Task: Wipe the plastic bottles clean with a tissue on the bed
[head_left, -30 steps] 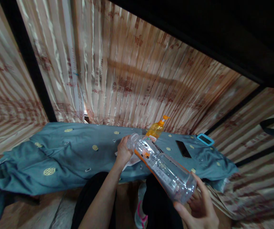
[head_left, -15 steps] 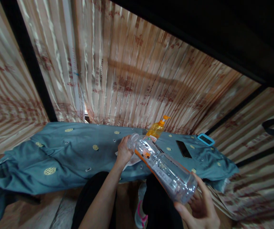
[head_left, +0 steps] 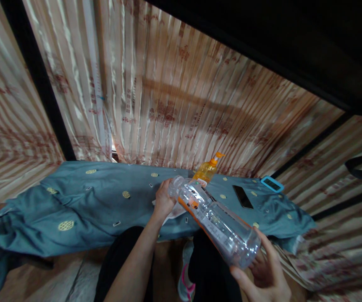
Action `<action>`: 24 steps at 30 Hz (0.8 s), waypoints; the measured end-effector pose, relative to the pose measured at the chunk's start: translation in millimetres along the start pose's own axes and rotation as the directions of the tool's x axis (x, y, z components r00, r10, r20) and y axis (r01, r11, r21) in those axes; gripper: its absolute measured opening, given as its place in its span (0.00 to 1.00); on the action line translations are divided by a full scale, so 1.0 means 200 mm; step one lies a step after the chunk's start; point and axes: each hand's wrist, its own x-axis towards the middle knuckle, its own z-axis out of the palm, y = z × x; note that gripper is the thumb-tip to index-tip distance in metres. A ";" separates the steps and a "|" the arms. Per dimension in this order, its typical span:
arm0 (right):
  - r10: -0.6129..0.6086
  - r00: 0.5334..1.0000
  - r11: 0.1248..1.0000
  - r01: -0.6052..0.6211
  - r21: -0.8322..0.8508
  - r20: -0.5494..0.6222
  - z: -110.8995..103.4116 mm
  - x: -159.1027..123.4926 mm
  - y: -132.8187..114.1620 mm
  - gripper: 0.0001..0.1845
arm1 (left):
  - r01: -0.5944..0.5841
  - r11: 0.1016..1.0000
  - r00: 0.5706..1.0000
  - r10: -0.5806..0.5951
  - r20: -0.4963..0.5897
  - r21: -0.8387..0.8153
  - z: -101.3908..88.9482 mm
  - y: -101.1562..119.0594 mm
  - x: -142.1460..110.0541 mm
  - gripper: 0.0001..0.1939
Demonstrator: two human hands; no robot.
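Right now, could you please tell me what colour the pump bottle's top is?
The pump top is orange, showing best in the head view.

An orange pump bottle (head_left: 205, 172) is beyond and to the right of the left grip (head_left: 165, 198). Past the right grip (head_left: 264, 268) lie a dark phone (head_left: 242, 197) and, farther off, a blue-rimmed device (head_left: 272, 184). Teal patterned cloth (head_left: 95, 201) spreads leftward from the left grip; a pleated curtain (head_left: 168, 84) hangs beyond both.
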 end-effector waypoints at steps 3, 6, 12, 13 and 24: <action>-0.018 0.999 1.000 0.018 0.004 0.042 0.00 0.00 -0.01 0.48 | -0.003 1.000 1.000 0.003 0.002 0.000 0.00 0.00 0.00 0.17; -0.042 0.997 0.999 0.041 0.009 0.061 0.00 0.01 -0.01 0.46 | -0.003 1.000 1.000 0.003 0.002 -0.002 0.00 0.00 0.00 0.16; -0.036 0.998 0.999 0.035 0.018 0.060 -0.01 0.01 0.00 0.48 | 0.006 1.000 1.000 -0.006 0.009 -0.008 0.00 0.00 0.00 0.16; -0.033 0.998 0.999 0.032 0.013 0.059 -0.01 0.01 0.00 0.49 | 0.005 1.000 1.000 -0.005 0.007 -0.012 0.00 0.00 0.00 0.16; -0.035 0.999 0.999 0.035 0.041 0.001 0.03 0.00 -0.03 0.46 | -0.008 0.999 1.000 0.008 -0.003 -0.032 0.01 -0.02 0.00 0.17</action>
